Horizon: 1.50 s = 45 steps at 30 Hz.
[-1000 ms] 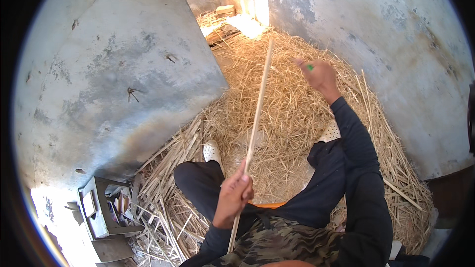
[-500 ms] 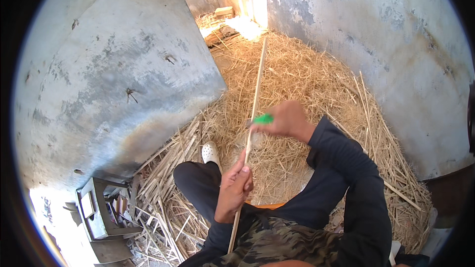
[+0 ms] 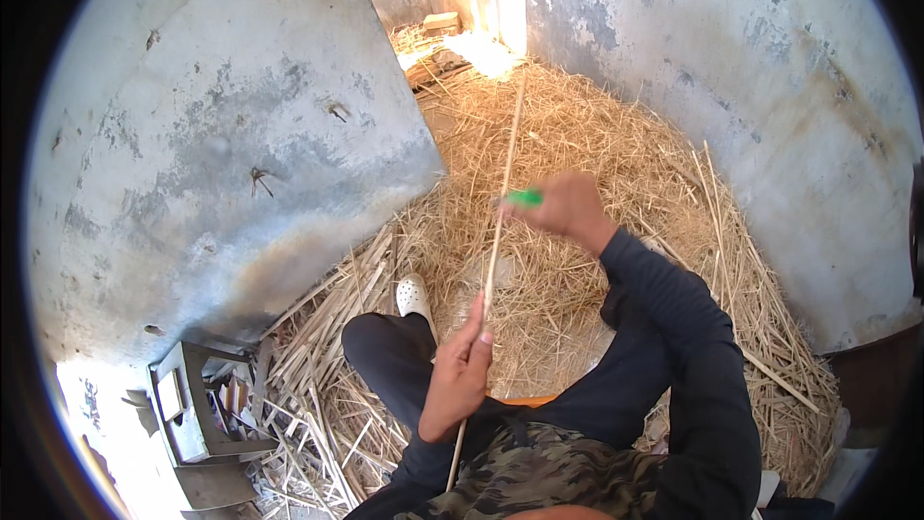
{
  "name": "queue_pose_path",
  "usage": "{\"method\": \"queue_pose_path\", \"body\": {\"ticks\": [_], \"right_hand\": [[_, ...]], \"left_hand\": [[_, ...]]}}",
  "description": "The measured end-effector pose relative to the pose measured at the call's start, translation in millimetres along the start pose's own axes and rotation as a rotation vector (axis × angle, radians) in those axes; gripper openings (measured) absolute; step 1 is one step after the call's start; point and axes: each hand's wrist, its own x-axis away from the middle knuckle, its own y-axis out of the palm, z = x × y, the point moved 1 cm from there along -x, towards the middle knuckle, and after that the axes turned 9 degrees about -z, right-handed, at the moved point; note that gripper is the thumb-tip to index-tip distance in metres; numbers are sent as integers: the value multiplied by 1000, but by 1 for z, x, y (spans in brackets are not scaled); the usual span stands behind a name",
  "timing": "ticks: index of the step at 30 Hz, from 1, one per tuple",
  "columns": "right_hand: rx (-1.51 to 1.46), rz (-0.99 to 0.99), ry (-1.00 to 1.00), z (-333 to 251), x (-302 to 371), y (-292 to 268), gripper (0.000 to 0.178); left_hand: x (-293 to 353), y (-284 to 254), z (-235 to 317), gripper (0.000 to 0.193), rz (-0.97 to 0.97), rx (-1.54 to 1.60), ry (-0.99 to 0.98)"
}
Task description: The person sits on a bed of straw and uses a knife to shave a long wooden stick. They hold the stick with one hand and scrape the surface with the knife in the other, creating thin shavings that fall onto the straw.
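A long, thin, pale wooden strip [image 3: 515, 130] runs from near my lap up and away over the straw. My left hand [image 3: 458, 372] is closed round its lower part, thumb and forefinger along it. Farther up, my right hand [image 3: 568, 205] grips a small tool with a green handle [image 3: 526, 197], its working end against the strip. Motion blurs that end, so I cannot make out its exact shape.
Loose straw and shavings [image 3: 577, 135] cover the floor, with longer split strips [image 3: 322, 313] piled at the left. A stained wall panel [image 3: 260, 125] stands on the left, another wall [image 3: 731, 135] on the right. A worn wooden cabinet [image 3: 197, 414] lies at lower left.
My right hand has moved up and away along the strip with the green-handled tool. My left hand keeps its hold, nearly in place.
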Motion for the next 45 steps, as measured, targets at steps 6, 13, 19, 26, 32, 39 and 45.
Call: {"method": "queue_pose_path", "body": {"ticks": [6, 13, 19, 26, 32, 39, 45], "right_hand": [[-81, -12, -190, -32, 19, 5, 79], [49, 48, 97, 45, -18, -13, 78], [50, 96, 375, 119, -41, -28, 72], [-148, 127, 469, 140, -8, -28, 71], [-55, 19, -219, -26, 27, -23, 77], [-77, 105, -116, -15, 14, -15, 80], [-44, 65, -109, -19, 10, -12, 75]], "left_hand": [[1, -4, -3, 51, 54, -128, 31], [17, 14, 3, 53, -90, 146, -12], [37, 17, -9, 54, -187, 355, -140], [30, -3, -19, 50, -80, 672, -148], [-8, -6, -6, 49, -127, 771, -34], [-10, -2, 2, 49, -124, 780, -34], [-7, 2, 4, 49, -87, 740, -53]]}}
